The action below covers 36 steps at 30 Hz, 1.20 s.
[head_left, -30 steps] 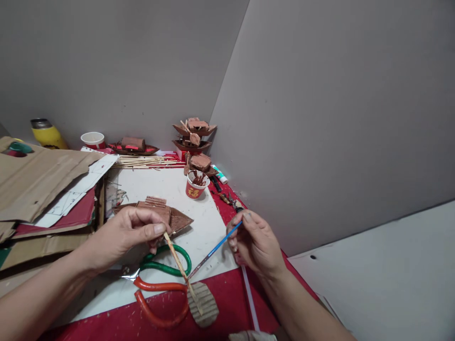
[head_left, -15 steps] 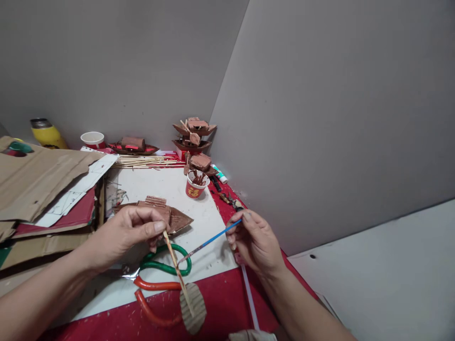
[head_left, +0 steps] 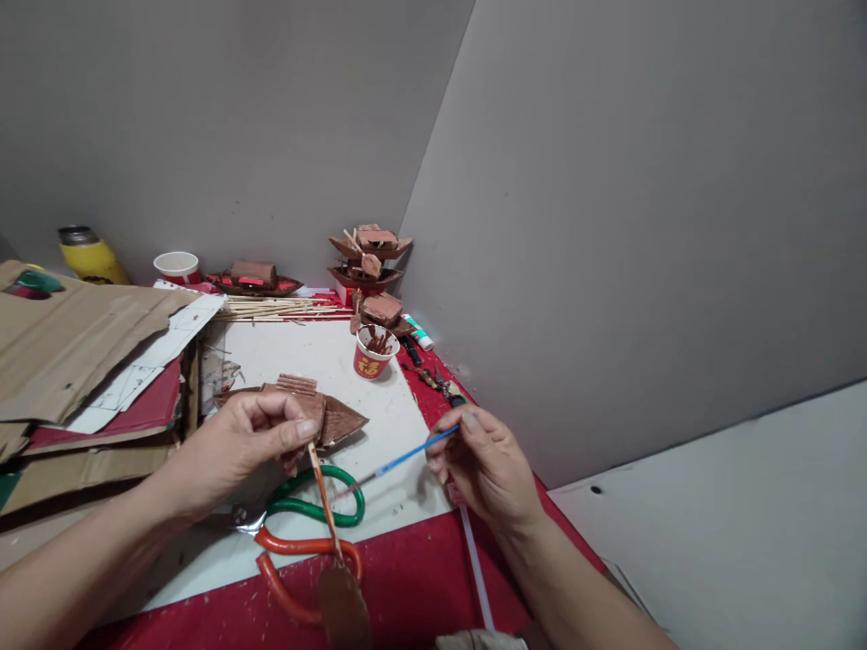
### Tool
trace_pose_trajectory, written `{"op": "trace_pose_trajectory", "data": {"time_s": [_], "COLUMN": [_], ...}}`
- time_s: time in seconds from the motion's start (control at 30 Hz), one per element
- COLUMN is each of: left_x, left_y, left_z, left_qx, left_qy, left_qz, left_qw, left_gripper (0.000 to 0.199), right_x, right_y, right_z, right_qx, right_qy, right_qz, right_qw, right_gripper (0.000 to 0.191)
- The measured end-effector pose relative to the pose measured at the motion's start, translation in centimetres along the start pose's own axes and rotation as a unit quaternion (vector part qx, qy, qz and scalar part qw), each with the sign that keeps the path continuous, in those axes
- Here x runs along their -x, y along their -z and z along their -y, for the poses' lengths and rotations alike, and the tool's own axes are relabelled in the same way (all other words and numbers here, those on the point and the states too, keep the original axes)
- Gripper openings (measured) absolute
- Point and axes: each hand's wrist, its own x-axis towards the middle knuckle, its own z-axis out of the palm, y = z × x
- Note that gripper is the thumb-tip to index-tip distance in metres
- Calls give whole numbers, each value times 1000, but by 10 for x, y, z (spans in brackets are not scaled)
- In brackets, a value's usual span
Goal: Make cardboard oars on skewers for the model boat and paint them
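Note:
My left hand (head_left: pixel 264 433) pinches the top end of a thin wooden stick (head_left: pixel 323 496), partly streaked brown. At its lower end hangs an oval cardboard piece (head_left: pixel 344 607) showing a brown face. In my right hand (head_left: pixel 484 460) is a blue paintbrush (head_left: pixel 416 451), its blurred tip pointing left close to the stick. Beneath the stick lie scissors (head_left: pixel 349 519) with one green and one orange handle. A brown model boat (head_left: pixel 345 421) rests behind my left hand, partly hidden by it.
A red and white cup (head_left: pixel 372 363) smeared with brown paint stands behind the boat. Stacked brown boats (head_left: pixel 369 271), wooden sticks (head_left: pixel 284 310), a white cup (head_left: pixel 177 264) and a yellow bottle (head_left: pixel 95 260) are at the back. Cardboard sheets (head_left: pixel 74 334) cover the left side.
The stick has turned, so the oval piece moved left and down and shows its brown face instead of the bare ridged one. The brush has shifted slightly left and lower.

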Motion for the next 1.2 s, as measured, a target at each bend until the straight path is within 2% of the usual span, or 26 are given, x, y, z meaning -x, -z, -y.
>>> {"op": "trace_pose_trajectory", "data": {"time_s": [0.13,0.37,0.57,1.0,1.2], "left_x": [-1,1,1,3,3], "left_y": [0,1,-2,-4,-5], "left_z": [-2,1,-1,3,3], "left_qx": [-1,-3,-5,-48,-46], "left_qy": [-8,-1,-1,15,22], "left_qz": [-1,-2,-5,-5,-3], "left_qw": [1000,1000,1000,999,999], "left_gripper": [31,32,35,37,38], "right_x": [2,0,2,3,1], "right_y": [0,3,0,-3,-1], "right_z": [0,-2,-3,-3,-3], "right_qx": [5,-11,5,22,24], "right_qy": [-14,18,0,48,58], "right_qz": [11,-14,-1,-44,-39], "right_qw": [1000,1000,1000,998,997], "right_gripper": [27,25,27,25,27]}}
